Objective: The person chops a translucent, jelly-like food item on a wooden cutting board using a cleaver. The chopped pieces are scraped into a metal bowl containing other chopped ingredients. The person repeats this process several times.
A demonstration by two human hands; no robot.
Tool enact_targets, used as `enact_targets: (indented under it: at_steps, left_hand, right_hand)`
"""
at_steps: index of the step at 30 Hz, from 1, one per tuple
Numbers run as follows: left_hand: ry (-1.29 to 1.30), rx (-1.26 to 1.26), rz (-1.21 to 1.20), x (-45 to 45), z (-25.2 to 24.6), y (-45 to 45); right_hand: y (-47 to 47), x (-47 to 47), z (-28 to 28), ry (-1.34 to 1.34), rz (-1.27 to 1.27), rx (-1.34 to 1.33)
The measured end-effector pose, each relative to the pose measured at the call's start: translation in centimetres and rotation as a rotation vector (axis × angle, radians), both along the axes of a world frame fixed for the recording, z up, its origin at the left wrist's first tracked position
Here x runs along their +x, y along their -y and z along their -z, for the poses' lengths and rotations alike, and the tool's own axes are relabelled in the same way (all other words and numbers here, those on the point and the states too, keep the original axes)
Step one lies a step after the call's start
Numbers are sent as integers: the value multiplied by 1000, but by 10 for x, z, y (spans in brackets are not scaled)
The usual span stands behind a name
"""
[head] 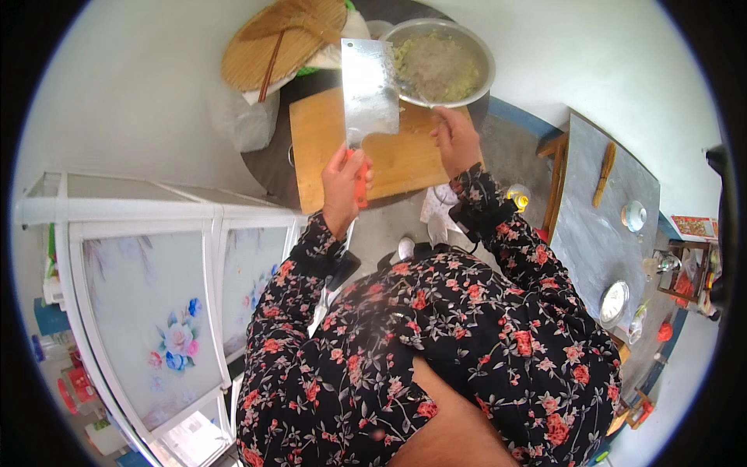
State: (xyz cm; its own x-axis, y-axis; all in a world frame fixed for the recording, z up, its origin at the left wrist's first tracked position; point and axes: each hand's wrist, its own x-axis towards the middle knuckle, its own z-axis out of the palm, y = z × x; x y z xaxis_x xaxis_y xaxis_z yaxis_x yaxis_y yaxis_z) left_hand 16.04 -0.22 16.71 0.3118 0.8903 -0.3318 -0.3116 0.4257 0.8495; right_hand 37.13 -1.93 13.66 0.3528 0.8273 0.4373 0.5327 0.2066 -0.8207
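My left hand [344, 181] grips the red handle of a cleaver [372, 87], whose broad steel blade points away from me, over a wooden cutting board [408, 154]. My right hand [456, 140] is by the near rim of a large metal bowl [490, 64], its fingers bent; whether it holds a thin utensil there cannot be told. A greenish chopped mixture with a greyish mass on top [440, 67] lies in the bowl. The board rests on a dark round table [265, 166].
Left of the bowl are a round woven straw lid [251, 52], brown chopsticks [271, 67] and a plastic bag [251, 119]. A white cabinet [146, 327] stands at left. At right, a grey-topped table [595, 192] holds a small straw brush [605, 175] and bowls.
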Motion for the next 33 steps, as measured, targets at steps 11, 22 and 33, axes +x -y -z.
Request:
enact_targets:
  at_steps: [11, 22, 33]
  left_hand:
    - [-196, 182, 30, 55, -15, -6]
    - [-196, 164, 54, 67, -17, -2]
    - [-201, 168, 64, 66, -14, 0]
  right_hand:
    - [-15, 34, 3, 211, 151, -89]
    - [-14, 38, 11, -19, 107, -28]
    - [-7, 53, 2, 57, 23, -159]
